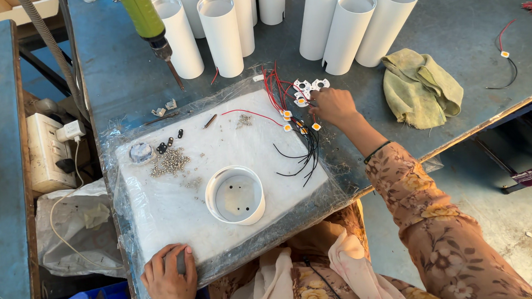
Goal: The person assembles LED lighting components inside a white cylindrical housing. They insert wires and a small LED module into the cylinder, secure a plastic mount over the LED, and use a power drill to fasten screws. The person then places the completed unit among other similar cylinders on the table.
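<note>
Head view: right hand (331,105), fingers pinched on a wired LED chip (303,100) at one o'clock of the white ring (235,195). Left hand (170,276) lies flat, gripping the board (161,208) edge at seven o'clock.

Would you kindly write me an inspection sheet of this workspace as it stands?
Surface: white board wrapped in clear film, on a blue-grey table.
Job's things: wired LED chips by the right hand; white cup on the board.
Clutter: screws, yellow rag, white tubes.
Hands: right hand reaching into the chips; left hand gripping the board's near edge.
Cables: red and black leads; a loose chip lead.
Surroundings: hanging green screwdriver, power strip.
</note>
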{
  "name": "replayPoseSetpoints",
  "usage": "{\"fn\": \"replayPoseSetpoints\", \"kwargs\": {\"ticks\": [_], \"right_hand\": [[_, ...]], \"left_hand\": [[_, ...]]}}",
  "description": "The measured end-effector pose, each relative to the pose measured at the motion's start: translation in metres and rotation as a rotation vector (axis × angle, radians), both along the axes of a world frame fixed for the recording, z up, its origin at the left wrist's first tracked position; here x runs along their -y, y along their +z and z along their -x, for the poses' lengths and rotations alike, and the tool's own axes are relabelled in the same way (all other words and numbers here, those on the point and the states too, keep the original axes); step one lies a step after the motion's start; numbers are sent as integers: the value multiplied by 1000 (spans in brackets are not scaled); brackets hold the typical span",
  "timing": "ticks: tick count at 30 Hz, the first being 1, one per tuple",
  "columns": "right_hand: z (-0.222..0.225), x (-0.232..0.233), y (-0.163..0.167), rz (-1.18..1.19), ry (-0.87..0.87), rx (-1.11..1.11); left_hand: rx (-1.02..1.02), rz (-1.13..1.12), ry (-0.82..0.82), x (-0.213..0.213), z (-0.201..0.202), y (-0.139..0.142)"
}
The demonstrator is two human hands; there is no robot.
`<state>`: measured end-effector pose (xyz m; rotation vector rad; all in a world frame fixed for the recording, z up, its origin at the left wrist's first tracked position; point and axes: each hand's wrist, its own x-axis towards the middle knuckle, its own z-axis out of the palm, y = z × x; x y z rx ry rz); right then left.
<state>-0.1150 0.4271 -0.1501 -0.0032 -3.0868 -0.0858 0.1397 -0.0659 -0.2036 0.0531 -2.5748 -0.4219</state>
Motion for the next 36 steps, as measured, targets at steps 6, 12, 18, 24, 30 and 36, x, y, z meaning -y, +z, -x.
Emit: {"fn": "replayPoseSetpoints", "kwargs": {"ticks": [6, 12, 18, 24, 30, 36], "right_hand": [[8, 10, -9, 147, 31, -74], [24, 22, -20, 210, -2, -58], [34, 9, -29, 309, -51, -90], [50, -31, -26, 888, -188, -173], [53, -33, -34, 1077, -312, -69], [49, -27, -36, 824, -267, -209]], "left_hand": [[46, 21, 13, 3, 3, -5], [52, 18, 16, 5, 4, -7], [41, 12, 15, 5, 4, -8], [32, 7, 18, 4, 3, -6], [11, 3, 16, 4, 3, -6], [74, 29, 40, 6, 4, -9]]}}
